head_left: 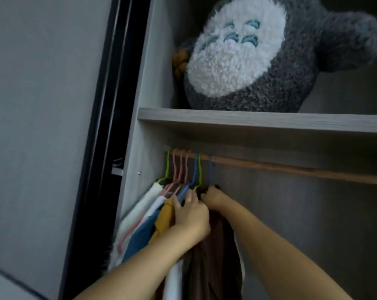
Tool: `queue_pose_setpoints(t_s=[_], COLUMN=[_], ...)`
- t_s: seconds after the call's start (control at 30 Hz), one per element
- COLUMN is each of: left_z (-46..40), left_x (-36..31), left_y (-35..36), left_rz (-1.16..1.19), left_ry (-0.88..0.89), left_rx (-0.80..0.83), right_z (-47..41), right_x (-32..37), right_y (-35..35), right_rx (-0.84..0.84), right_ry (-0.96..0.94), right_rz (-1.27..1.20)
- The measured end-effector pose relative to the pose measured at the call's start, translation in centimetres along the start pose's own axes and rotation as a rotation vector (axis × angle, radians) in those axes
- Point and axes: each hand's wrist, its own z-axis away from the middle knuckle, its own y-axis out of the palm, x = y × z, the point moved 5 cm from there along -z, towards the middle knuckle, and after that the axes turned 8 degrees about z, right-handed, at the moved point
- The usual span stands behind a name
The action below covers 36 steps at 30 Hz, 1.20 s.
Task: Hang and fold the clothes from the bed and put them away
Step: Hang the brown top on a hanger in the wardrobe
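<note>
Inside the wardrobe a wooden rail (pixel 291 167) carries several coloured hangers (pixel 183 167) bunched at its left end. White, blue and mustard clothes (pixel 159 217) hang from them. A brown garment (pixel 213 256) hangs on the rightmost blue hanger (pixel 210 167). My right hand (pixel 215 199) grips the top of that brown garment at the hanger's neck. Beside it, my left hand (pixel 190 215) has its fingers curled among the neighbouring hangers and clothes; what they hold is hidden.
A shelf (pixel 259 121) runs just above the rail, with a large grey and white plush toy (pixel 259 55) on it. The wardrobe's side wall (pixel 140 169) and a dark sliding door frame (pixel 101 148) stand at the left. The rail's right stretch carries nothing.
</note>
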Motion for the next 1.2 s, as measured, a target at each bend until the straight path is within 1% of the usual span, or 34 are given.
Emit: queue_pose_setpoints(t_s=[0.17,0.23,0.3,0.37,0.47,0.53,0.6,0.67,0.77,0.87,0.97,1.2], left_z=[1.3,2.4,3.7,5.1,7.7,9.7,11.6,13.7,18.1,24.5,31.6,45.4], left_x=[0.6,0.3,-0.2,-1.3,-4.5,-7.5,-10.9,-14.5,-19.4,-24.4,-28.9,-38.5], left_y=[2.2,2.4,2.2,2.0,2.7,3.7,5.6,8.4,13.4,17.6,20.3,22.6], left_rz=[-0.085,-0.086,-0.057,-0.024,0.077,0.164,0.282,0.388,0.505,0.624,0.653,0.684], left_ry=[0.094,0.125,0.18,0.283,0.49,0.604,0.697,0.768,0.834,0.92,1.01,1.149], left_rx=[-0.012,-0.022,-0.073,-0.152,-0.264,-0.28,-0.213,-0.089,0.159,0.429,0.61,0.901], right_z=[0.0,2.0,5.0,8.5,14.7,19.2,24.0,29.2,37.7,46.8,55.9,76.5], right_x=[-1.8,-3.4,-5.6,-8.3,-12.8,-15.5,-18.4,-21.6,-26.2,-30.1,-32.9,-36.8], right_y=[2.0,1.9,1.9,2.1,2.0,1.8,1.6,1.8,3.1,4.6,6.0,8.7], right_rx=[-0.058,-0.137,-0.224,-0.297,-0.402,-0.44,-0.435,-0.405,-0.315,-0.221,-0.137,-0.046], right_ry=[0.051,0.04,0.055,0.068,0.074,0.101,0.158,0.243,0.438,0.645,0.84,1.182], right_rz=[-0.134,-0.123,-0.034,0.047,0.13,0.205,0.245,0.276,0.325,0.334,0.337,0.243])
